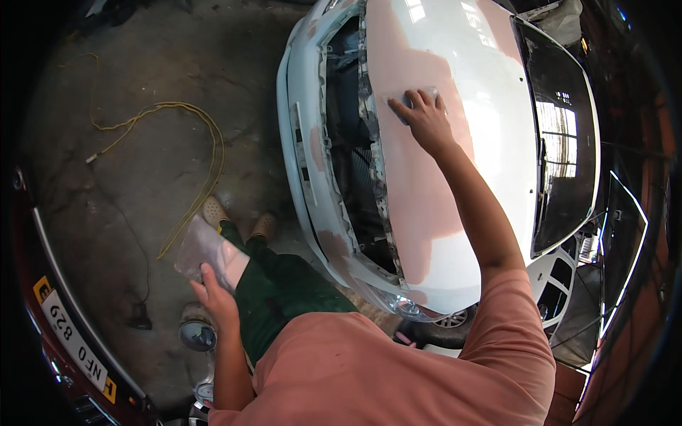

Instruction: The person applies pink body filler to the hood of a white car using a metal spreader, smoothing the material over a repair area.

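My left hand [217,298] holds a thin, flat board [202,248], thumb on top. The board is greyish with a pale pink area along one side. Out to the right, my right hand [430,124] reaches over the hood [490,121] of a white car, fingers bent and pressed down. A small pale piece shows at its fingertips, mostly covered by the fingers, so its kind is unclear. Under that hand lies a large dull pink patch [419,184] on the white paint. The front grille opening [348,142] is bare and dark along the hood's edge.
A yellow cord [217,131] curls over the concrete floor [149,42] on the left. Behind it, a dark red vehicle [71,334] stands at the lower left. A round container [197,334] sits near my left forearm. The car's windshield [565,142] is at the right.
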